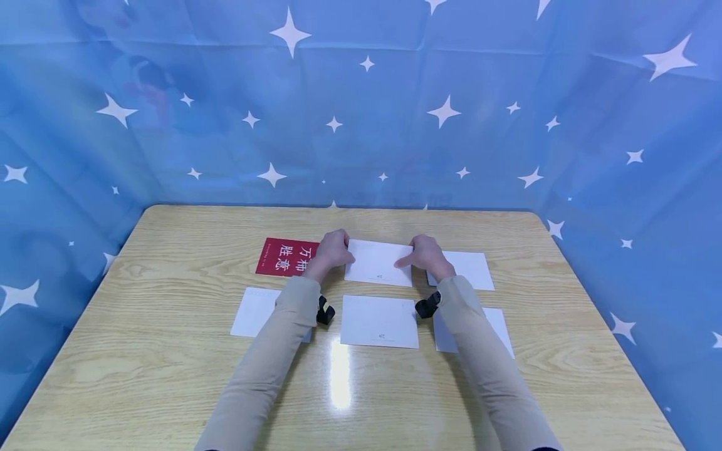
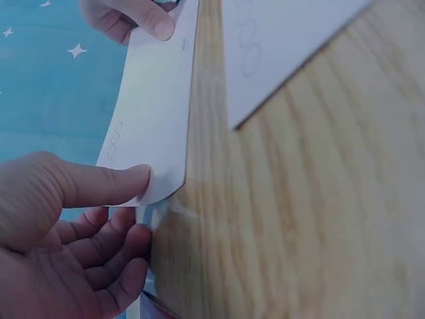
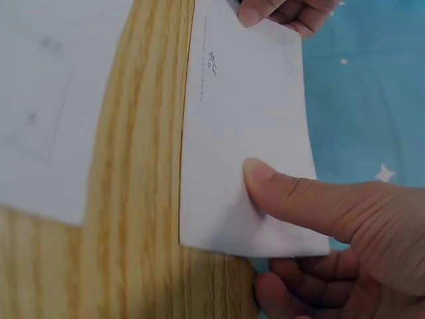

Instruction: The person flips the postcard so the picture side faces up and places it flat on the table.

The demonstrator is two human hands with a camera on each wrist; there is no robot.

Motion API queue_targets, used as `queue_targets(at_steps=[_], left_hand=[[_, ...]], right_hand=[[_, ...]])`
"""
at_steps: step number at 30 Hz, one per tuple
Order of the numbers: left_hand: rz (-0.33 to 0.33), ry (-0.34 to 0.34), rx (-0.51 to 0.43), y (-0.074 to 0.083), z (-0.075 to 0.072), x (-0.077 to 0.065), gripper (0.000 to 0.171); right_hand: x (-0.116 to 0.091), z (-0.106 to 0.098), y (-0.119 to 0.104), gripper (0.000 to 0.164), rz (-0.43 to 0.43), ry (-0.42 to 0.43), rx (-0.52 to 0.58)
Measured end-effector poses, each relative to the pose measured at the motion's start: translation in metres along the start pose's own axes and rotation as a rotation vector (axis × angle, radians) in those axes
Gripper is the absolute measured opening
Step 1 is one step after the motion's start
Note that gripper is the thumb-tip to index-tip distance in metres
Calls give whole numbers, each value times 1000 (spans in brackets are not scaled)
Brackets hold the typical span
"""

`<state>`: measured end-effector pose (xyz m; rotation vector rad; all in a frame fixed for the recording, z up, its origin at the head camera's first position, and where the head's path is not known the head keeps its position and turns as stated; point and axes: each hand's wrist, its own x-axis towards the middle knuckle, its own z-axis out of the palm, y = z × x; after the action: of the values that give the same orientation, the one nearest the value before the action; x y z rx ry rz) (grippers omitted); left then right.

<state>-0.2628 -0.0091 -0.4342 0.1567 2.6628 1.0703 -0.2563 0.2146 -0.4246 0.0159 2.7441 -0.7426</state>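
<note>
Both hands hold one white card [image 1: 375, 262] by its two short ends, at the back middle of the table. At its left end the left hand [image 1: 334, 249] pinches it, thumb [image 2: 113, 185] on the white face and fingers behind. Across from it the right hand [image 1: 427, 255] pinches the other end, thumb [image 3: 285, 193] pressed on the face. Small print and a little emblem show near the card's lower edge in the right wrist view. Just in front lies another white card [image 1: 379, 321], flat on the table. The face turned away from me is hidden.
A red card with white characters [image 1: 282, 257] lies left of the left hand. White cards lie at front left [image 1: 254, 312], right back [image 1: 472, 269] and right front [image 1: 499, 327], partly under the sleeves. A blue star-patterned cloth [image 1: 389, 150] hangs behind the wooden table [image 1: 141, 351].
</note>
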Motion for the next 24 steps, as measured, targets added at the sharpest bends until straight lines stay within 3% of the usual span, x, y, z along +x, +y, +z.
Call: queue_targets(at_steps=[4,12,24], left_hand=[[14,0,-31,-1,-2,-3,29],[58,-9,-211,-8,-11,-7,29],[54,14,-317,-16,-19,-8,21]], right_hand=[[-3,-1,4,34,-33,22,46],[-7,-3,13,28,-100,17,278],[-18,-9,15,16,-181,29,428]])
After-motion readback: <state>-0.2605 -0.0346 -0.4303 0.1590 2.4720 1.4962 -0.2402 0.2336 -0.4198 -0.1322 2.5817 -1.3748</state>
